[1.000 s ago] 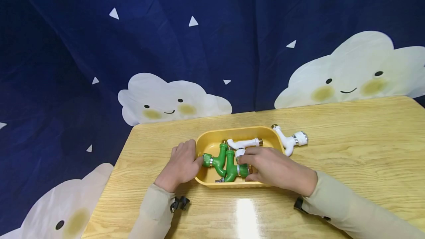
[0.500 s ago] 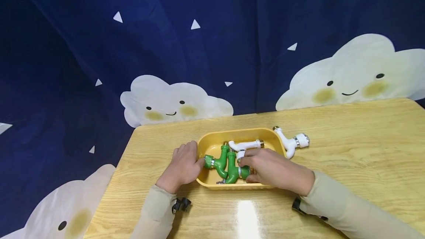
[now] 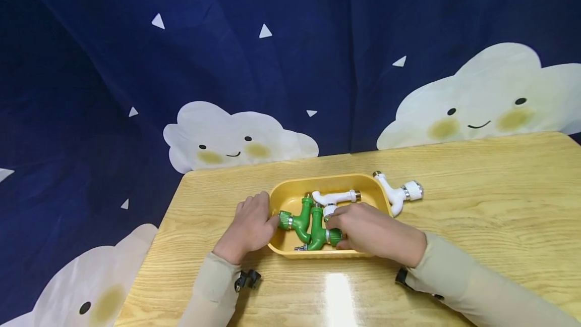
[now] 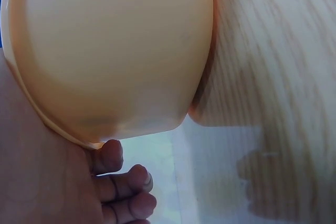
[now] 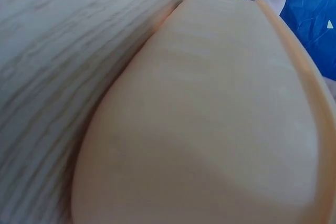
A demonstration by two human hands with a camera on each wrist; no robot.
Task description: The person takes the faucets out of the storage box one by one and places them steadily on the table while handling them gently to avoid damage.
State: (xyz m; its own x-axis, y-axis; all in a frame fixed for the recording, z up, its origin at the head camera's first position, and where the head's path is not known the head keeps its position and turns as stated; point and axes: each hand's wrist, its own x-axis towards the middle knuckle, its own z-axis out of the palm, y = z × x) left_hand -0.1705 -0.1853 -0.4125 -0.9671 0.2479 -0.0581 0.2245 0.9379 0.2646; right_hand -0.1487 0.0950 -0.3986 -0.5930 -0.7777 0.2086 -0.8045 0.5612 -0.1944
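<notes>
A yellow oblong tub [image 3: 282,254] holds two green taps and a white tap [image 3: 338,198]. My left hand [image 3: 247,228] grips the tub's left end, its thumb over the rim beside the handle of the left green tap [image 3: 301,221]. In the left wrist view, fingertips [image 4: 131,179] curl past the tub's outer wall. My right hand [image 3: 374,228] reaches over the front rim, fingers and thumb around the handle of the other green tap [image 3: 316,228]. A brass bit shows by these fingers, its owner hidden. The right wrist view shows mostly the tub's outer wall [image 5: 210,103].
Another white tap [image 3: 397,196] lies on the wooden table [image 3: 490,206], against the tub's right end. Behind the table hangs a dark blue cloth [image 3: 290,64] with smiling clouds.
My right hand has shifted very slightly left. The left hand keeps its place on the tub, and the taps lie as before.
</notes>
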